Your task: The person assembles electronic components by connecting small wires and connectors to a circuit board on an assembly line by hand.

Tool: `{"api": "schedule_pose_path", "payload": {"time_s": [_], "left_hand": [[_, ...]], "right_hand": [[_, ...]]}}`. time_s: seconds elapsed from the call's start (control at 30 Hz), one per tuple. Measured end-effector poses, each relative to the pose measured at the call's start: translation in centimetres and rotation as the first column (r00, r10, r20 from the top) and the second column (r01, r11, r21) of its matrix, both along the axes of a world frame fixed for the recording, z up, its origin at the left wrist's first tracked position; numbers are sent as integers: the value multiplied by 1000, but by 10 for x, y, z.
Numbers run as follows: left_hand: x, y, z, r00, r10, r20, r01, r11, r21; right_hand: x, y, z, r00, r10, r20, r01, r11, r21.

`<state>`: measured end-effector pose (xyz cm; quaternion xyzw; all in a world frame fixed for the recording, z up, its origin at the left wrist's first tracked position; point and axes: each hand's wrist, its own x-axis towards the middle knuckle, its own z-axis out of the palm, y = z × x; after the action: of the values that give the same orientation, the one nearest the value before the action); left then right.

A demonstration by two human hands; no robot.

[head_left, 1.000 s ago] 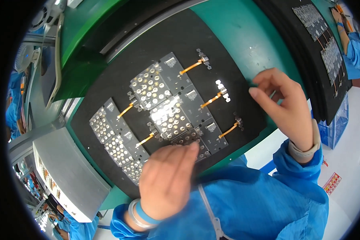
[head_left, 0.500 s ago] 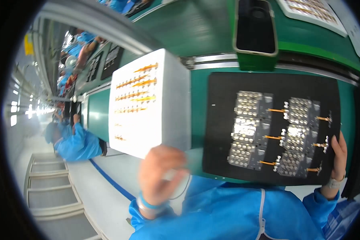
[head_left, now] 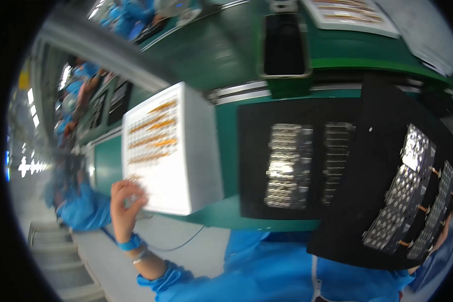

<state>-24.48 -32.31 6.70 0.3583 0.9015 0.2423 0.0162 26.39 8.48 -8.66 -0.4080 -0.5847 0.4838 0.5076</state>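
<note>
My left hand (head_left: 127, 204) is at the near left edge of a white foam block (head_left: 162, 194), its thumb and fingers curled into a pinch close to small orange flex strips (head_left: 153, 133) set in rows on the block. What is between the fingertips, if anything, is too small to make out. At the far right, my right hand (head_left: 444, 232), mostly hidden, grips the edge of a black board (head_left: 360, 201). That board is tilted and carries circuit panels (head_left: 397, 211) with orange flex strips. It overlaps another black board (head_left: 254, 161) bearing panels (head_left: 287, 166) that show no orange strips.
Beyond the boards, a phone (head_left: 285, 48) rests on a green stand (head_left: 291, 89). A white tray (head_left: 352, 20) of orange strips lies at the far right. A metal post (head_left: 105, 48) crosses the left. Another person in blue (head_left: 83, 204) sits farther left.
The black board with orange strips has moved right and tilted, uncovering another board. My left hand has gone left, from the foam block's near right corner to its near left edge.
</note>
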Motion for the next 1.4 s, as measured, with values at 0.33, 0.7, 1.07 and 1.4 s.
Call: {"api": "schedule_pose_path", "payload": {"time_s": [0.33,0.7,1.07,1.4], "left_hand": [[-14,-19,-21,998,36,61,-50,969,243],[24,7,-36,824,388,-413,-213,888,407],[42,12,-6,853,460,-245,-240,764,599],[134,201,-27,755,-520,400,265,800,539]], "right_hand": [[168,-6,62,711,-699,73,672,706,222],[150,70,59,852,-245,-463,116,950,-290],[128,48,96,445,-790,421,587,612,529],[-209,-33,111,500,786,364,-856,511,74]]}}
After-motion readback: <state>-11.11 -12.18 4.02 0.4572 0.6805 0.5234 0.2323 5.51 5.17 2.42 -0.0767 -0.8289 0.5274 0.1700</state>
